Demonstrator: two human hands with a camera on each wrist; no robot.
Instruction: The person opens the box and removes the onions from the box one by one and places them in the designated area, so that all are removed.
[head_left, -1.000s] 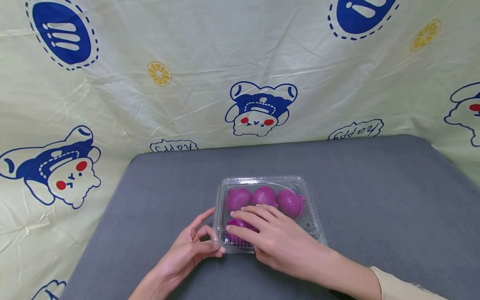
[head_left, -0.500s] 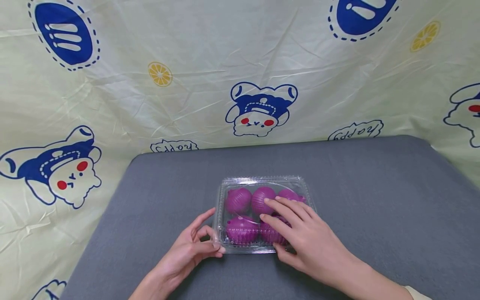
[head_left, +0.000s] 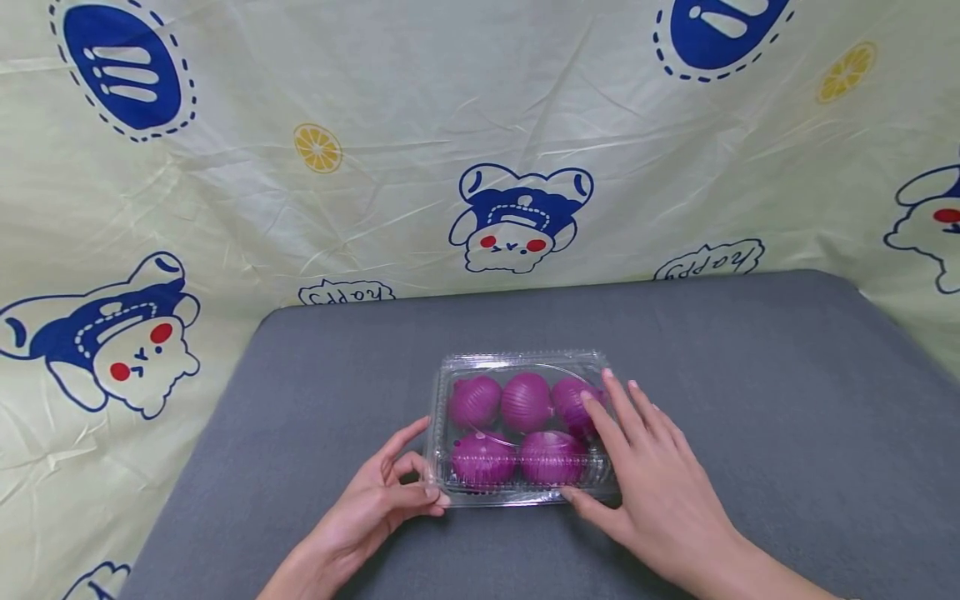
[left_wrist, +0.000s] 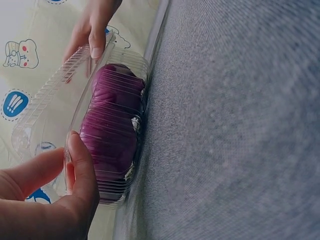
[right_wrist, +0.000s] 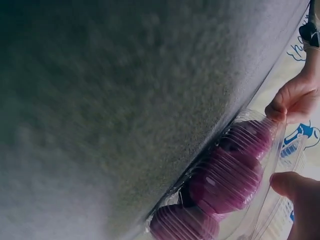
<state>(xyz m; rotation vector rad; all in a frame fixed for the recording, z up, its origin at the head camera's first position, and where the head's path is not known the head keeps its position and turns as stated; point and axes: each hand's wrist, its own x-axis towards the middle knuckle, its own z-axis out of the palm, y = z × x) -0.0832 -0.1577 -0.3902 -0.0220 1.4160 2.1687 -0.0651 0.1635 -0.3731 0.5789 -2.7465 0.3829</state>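
Observation:
A clear plastic clamshell box (head_left: 517,500) sits on the grey table, with several purple onions (head_left: 483,460) inside in two rows. Its ribbed lid (left_wrist: 47,100) lies over them. My left hand (head_left: 375,500) pinches the rim at the front left corner between thumb and fingers, as the left wrist view also shows. Spread over the right side of the lid is my right hand (head_left: 660,483), fingers fairly straight and fingertips close to the right rear onion (head_left: 573,404). The right thumb (right_wrist: 287,185) is at the front rim.
The grey cloth-covered table (head_left: 787,400) extends around the box on all sides. Behind it hangs a pale curtain (head_left: 405,75) printed with cartoon bears and orange slices. A dark band (right_wrist: 310,32) circles the left wrist.
My right hand has slid rightward across the lid from the middle to the right side, uncovering the front onions. The left hand and the box have stayed in place.

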